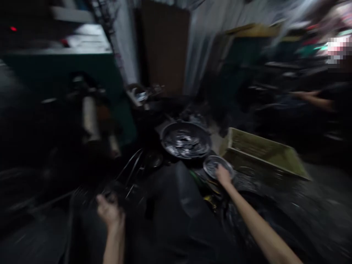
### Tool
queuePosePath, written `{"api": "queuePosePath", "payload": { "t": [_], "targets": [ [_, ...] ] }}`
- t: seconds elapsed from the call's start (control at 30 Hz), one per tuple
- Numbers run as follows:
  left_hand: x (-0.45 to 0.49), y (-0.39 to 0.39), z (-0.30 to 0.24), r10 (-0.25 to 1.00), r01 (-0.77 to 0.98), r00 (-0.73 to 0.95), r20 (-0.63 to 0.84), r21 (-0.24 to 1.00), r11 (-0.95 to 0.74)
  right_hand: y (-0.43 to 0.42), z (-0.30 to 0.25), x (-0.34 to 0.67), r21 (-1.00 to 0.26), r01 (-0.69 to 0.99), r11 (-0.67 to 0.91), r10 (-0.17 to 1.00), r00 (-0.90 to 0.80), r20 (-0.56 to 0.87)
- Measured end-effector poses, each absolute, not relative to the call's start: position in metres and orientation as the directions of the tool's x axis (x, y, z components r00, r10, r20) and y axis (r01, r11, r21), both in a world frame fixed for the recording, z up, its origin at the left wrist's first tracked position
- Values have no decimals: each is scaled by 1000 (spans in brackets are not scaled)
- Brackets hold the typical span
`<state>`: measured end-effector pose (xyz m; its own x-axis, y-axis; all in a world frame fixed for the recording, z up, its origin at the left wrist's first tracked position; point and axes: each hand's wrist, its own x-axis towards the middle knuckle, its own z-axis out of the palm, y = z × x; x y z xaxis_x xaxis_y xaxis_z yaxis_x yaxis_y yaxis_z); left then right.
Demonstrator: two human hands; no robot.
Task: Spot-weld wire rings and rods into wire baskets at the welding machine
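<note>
Blur and gloom soften everything. The right hand (223,176) reaches into or just over the bowl (205,161), right of centre; its fingertips are lost to view, so their spread and any grip cannot be told. The left hand (108,209), near left, has curled fingers, but whether they hold anything is unclear. Beyond the bowl sits a basin (176,127) of shiny, indistinct pieces; right, a crate (298,161). Far right, another person's forearm (316,99) fades into shadow.
</note>
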<state>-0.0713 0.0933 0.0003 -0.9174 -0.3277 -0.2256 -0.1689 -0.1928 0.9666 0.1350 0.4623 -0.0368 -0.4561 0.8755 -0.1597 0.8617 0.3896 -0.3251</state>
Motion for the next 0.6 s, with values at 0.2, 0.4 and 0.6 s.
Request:
{"api": "queuePosePath", "payload": {
  "t": [0.2, 0.4, 0.6],
  "targets": [
    [-80, 64, -13, -444, -37, -871, -209, 930, -366, 420, -25, 76, -888, 438, 141, 830, -541, -135],
    [-79, 59, -5, -448, 63, -881, -152, 901, -430, 288, 21, -11, -949, 193, -249, 547, -781, -302],
    [-81, 43, -1, -436, 32, -883, -174, 905, -425, 216, 46, -79, -871, 121, -476, 386, -861, -331]
  ]
}}
